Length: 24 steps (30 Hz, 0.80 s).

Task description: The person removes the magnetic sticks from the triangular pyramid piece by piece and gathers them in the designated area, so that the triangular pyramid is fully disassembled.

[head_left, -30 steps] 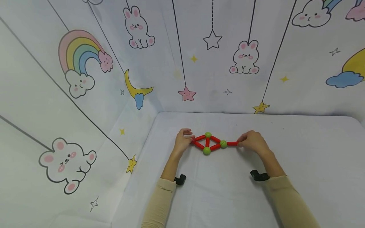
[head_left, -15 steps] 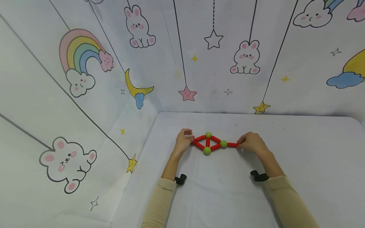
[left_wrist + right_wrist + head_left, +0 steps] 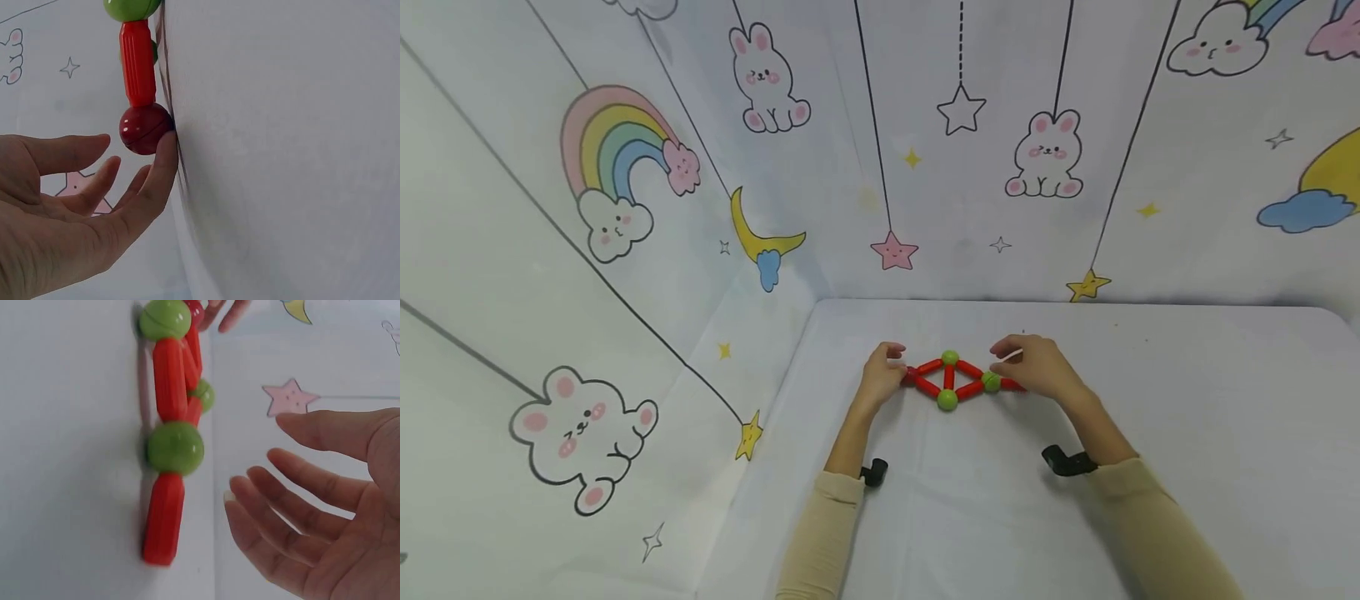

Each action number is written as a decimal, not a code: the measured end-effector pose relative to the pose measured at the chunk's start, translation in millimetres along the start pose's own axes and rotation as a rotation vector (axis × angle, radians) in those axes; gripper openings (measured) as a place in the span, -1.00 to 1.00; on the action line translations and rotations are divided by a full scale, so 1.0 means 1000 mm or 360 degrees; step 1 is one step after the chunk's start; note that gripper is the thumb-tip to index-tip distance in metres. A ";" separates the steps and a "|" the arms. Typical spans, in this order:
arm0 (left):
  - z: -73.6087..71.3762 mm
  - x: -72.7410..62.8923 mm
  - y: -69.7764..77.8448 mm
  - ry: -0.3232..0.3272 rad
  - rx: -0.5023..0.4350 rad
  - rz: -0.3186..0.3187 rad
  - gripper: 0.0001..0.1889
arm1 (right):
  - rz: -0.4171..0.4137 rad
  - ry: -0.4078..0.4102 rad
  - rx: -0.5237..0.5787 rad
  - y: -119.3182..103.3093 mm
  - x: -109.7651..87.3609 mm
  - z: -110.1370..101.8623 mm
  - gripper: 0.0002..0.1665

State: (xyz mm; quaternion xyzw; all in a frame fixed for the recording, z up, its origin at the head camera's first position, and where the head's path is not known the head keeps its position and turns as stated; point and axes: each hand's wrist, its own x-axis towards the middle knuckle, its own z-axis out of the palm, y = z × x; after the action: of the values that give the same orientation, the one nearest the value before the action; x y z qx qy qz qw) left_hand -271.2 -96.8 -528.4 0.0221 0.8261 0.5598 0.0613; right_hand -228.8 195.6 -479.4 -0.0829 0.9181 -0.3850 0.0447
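A flat ball-and-stick building toy lies on the table as a diamond, its red sticks joined by green balls and crossed by a middle stick. At its left corner is a dark red ball. My left hand touches that ball with one fingertip, while the thumb stands apart from it. From the right corner's green ball a single red stick juts outward, its far end bare. Beside this stick is my right hand, holding nothing, fingers spread and gently bent.
A white cloth covers the table. Behind and to the left rise white walls printed with rabbits, stars and a rainbow. Black wrist cameras sit at both cuffs.
My right hand has let go of the jutting red stick's end and moved left above it, fingers opening. The left hand stays at the red ball; the toy has barely shifted.
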 end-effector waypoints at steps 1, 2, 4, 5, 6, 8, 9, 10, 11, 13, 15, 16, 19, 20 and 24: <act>0.000 0.000 0.000 -0.0008 -0.0023 -0.0013 -0.54 | -0.0022 0.0012 0.0013 -0.004 0.002 0.003 -0.61; 0.000 0.000 0.000 -0.0020 -0.0060 -0.0030 -0.52 | -0.0039 0.0024 0.0024 -0.007 0.004 0.006 -0.62; -0.001 -0.002 0.000 -0.0054 -0.0154 -0.0080 -0.47 | -0.0060 0.0033 0.0038 -0.014 0.008 0.013 -0.62; -0.001 -0.002 0.000 -0.0068 -0.0192 -0.0097 -0.45 | -0.0070 0.0035 0.0042 -0.017 0.010 0.017 -0.62; -0.001 -0.003 0.000 -0.0082 -0.0229 -0.0114 -0.43 | -0.0080 0.0035 0.0047 -0.021 0.012 0.021 -0.61; -0.001 -0.004 0.001 -0.0105 -0.0297 -0.0141 -0.40 | -0.0095 0.0027 0.0053 -0.027 0.016 0.028 -0.60; -0.002 -0.004 0.002 -0.0110 -0.0310 -0.0145 -0.40 | -0.0107 0.0023 0.0048 -0.030 0.018 0.032 -0.60; -0.002 -0.004 0.002 -0.0113 -0.0317 -0.0143 -0.40 | -0.0122 0.0018 0.0048 -0.033 0.021 0.036 -0.60; -0.002 -0.004 0.003 -0.0115 -0.0316 -0.0139 -0.40 | -0.0130 0.0013 0.0051 -0.036 0.022 0.039 -0.60; -0.003 -0.003 0.005 -0.0114 -0.0311 -0.0133 -0.40 | -0.0137 0.0006 0.0058 -0.042 0.026 0.045 -0.59; -0.003 -0.002 0.006 -0.0115 -0.0315 -0.0135 -0.40 | -0.0149 -0.0001 0.0072 -0.049 0.028 0.051 -0.58; -0.003 -0.002 0.006 -0.0116 -0.0324 -0.0141 -0.39 | -0.0151 -0.0006 0.0083 -0.052 0.028 0.053 -0.56; -0.004 -0.001 0.006 -0.0118 -0.0360 -0.0163 -0.36 | -0.0167 -0.0020 0.0106 -0.060 0.031 0.063 -0.53; -0.004 -0.001 0.006 -0.0121 -0.0371 -0.0171 -0.36 | -0.0177 -0.0025 0.0106 -0.062 0.032 0.066 -0.53; -0.006 -0.001 0.003 -0.0158 -0.0393 -0.0192 -0.35 | -0.0209 -0.0041 0.0083 -0.067 0.039 0.083 -0.55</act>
State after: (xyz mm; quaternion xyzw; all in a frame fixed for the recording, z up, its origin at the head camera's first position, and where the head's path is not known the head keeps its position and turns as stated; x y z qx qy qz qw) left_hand -270.6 -101.4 -523.1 -0.0077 0.7467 0.6507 0.1378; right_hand -247.5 84.3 -490.1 -0.1467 0.8997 -0.4097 0.0334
